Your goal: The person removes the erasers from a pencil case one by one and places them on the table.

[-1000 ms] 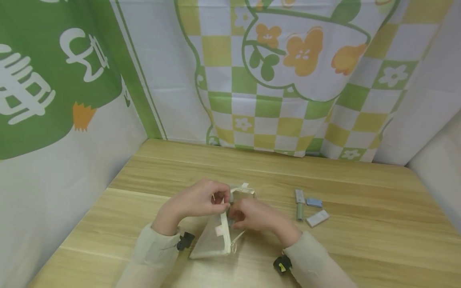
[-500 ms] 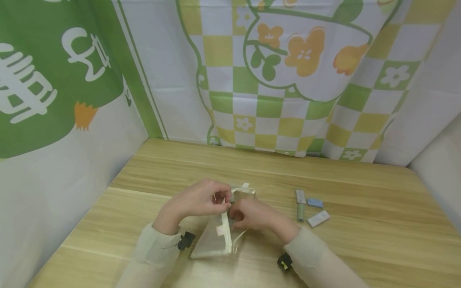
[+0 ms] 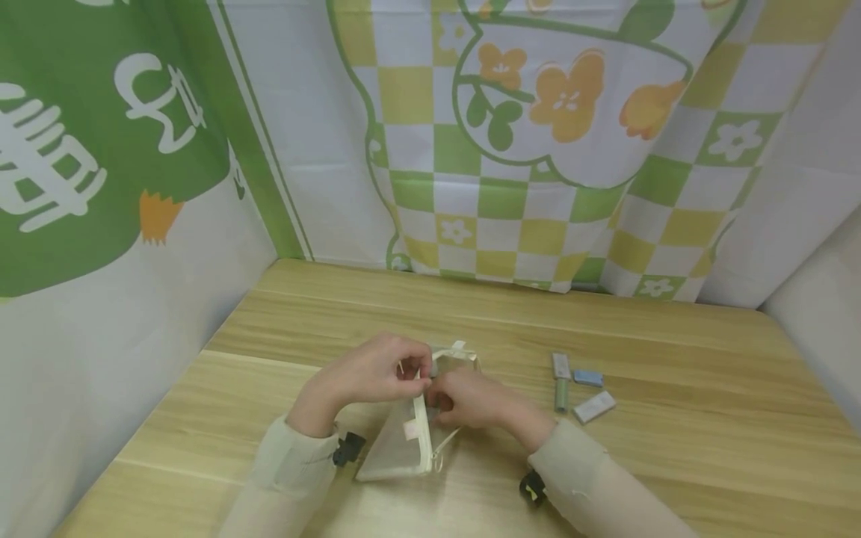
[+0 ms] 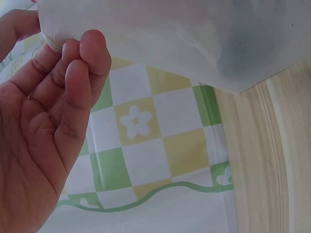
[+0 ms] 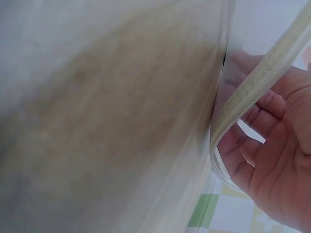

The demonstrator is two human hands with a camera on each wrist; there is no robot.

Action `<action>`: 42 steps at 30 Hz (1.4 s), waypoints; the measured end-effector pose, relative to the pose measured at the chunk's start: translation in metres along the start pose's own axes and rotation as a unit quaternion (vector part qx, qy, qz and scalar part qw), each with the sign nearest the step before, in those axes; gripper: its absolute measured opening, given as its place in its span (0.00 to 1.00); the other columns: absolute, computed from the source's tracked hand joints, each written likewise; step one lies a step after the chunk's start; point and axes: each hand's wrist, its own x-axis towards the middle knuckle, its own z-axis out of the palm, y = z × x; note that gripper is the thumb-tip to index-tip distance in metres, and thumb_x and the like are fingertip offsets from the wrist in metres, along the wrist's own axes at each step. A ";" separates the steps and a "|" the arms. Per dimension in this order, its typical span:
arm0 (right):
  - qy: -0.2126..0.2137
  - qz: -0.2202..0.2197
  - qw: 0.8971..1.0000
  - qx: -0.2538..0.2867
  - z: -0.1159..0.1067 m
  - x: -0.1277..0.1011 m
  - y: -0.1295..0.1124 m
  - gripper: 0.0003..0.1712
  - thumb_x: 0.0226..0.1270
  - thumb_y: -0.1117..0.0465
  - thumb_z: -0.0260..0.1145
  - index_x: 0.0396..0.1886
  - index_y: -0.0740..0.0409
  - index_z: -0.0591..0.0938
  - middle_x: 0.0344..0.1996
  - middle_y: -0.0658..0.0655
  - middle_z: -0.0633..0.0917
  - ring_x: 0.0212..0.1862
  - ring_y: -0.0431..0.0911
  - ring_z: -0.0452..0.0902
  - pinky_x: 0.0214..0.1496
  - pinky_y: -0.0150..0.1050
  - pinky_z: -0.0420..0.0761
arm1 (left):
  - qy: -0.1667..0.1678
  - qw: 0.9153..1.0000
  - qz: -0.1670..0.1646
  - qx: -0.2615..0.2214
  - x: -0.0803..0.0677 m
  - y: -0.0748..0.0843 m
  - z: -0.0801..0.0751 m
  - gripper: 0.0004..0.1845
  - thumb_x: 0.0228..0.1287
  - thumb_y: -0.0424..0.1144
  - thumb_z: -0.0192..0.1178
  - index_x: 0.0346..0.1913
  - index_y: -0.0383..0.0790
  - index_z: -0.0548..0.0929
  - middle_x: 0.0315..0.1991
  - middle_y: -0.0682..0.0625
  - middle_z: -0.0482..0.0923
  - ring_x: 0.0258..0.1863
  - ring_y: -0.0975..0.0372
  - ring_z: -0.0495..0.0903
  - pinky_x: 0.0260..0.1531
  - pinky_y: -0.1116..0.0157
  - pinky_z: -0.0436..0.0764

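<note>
A see-through mesh zip pouch (image 3: 390, 448) with a cream zipper edge stands unzipped on the table. My left hand (image 3: 380, 373) pinches its upper edge between thumb and fingers; in the left wrist view a dark shape shows through the pouch's mesh (image 4: 160, 43). My right hand (image 3: 471, 400) reaches into the pouch's mouth with bent fingers. In the right wrist view the cream zipper strip (image 5: 262, 73) crosses in front of that hand, and its fingertips are behind the mesh. I cannot tell whether it holds anything.
Right of the pouch lie several small blocks: a grey one (image 3: 560, 366), a green one (image 3: 561, 396), a blue one (image 3: 588, 378) and a pale one (image 3: 595, 406). A printed curtain (image 3: 498, 224) hangs behind the wooden table (image 3: 706, 418).
My right hand has shifted very slightly at the pouch's mouth. The left hand keeps its pinch, and the blocks lie where they were.
</note>
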 end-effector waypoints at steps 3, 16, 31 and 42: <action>0.001 -0.003 1.000 0.001 0.000 -0.001 0.001 0.08 0.53 0.67 0.70 0.34 0.58 0.83 0.21 0.45 0.75 0.24 0.34 0.66 0.28 0.27 0.69 | 0.001 1.000 0.004 0.003 0.001 0.000 0.001 0.06 0.57 0.32 0.61 0.30 0.48 0.80 0.23 0.59 0.74 0.23 0.70 0.71 0.24 0.73 0.71; -0.001 -0.013 1.000 0.010 -0.002 -0.006 -0.001 0.11 0.53 0.72 0.66 0.36 0.58 0.85 0.23 0.45 0.76 0.26 0.33 0.66 0.30 0.26 0.71 | -0.008 1.000 0.006 -0.005 0.001 0.000 0.002 0.06 0.56 0.32 0.60 0.30 0.48 0.80 0.23 0.59 0.73 0.23 0.70 0.71 0.23 0.73 0.71; 0.035 -0.022 0.995 0.091 -0.009 -0.015 0.006 0.13 0.50 0.73 0.65 0.36 0.59 0.86 0.21 0.46 0.74 0.25 0.34 0.65 0.28 0.27 0.68 | -0.005 1.000 0.004 -0.002 0.001 -0.001 0.002 0.04 0.58 0.34 0.62 0.31 0.48 0.80 0.23 0.59 0.74 0.23 0.70 0.71 0.24 0.73 0.73; 0.049 -0.008 0.995 0.085 -0.010 -0.023 0.006 0.12 0.52 0.72 0.64 0.37 0.61 0.86 0.25 0.50 0.79 0.28 0.34 0.68 0.32 0.28 0.74 | -0.005 1.000 0.004 0.001 0.002 -0.001 0.003 0.05 0.58 0.34 0.63 0.30 0.49 0.80 0.23 0.59 0.75 0.24 0.71 0.71 0.25 0.72 0.74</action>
